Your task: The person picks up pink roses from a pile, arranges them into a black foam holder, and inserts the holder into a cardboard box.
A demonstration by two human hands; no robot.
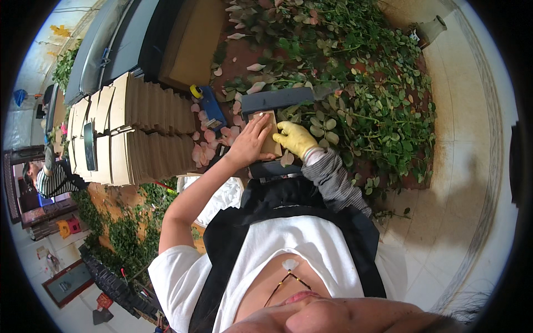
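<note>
My bare left hand (250, 141) lies on a small tan cardboard piece (271, 141), palm down, fingers stretched forward. From the right, my right hand (296, 139) in a yellow glove reaches the same cardboard, its thumb and fingers at the right edge. Whether those fingertips grip it I cannot tell. Beyond the hands is a dark grey block-shaped piece (277, 100), and another dark piece (275, 168) lies nearer my body. My left hand covers much of the cardboard. Leafy rose stems (333, 112) lie close beside the glove.
Stacked folded cardboard sheets (160, 108) rise at left, with a phone-like dark object (89, 145) against them. Near them are a blue box-shaped object (213, 107), a yellow tape roll (195, 91) and pink petals (204, 152). A white-lined bin (220, 200) stands below. Another person (54, 179) is far left.
</note>
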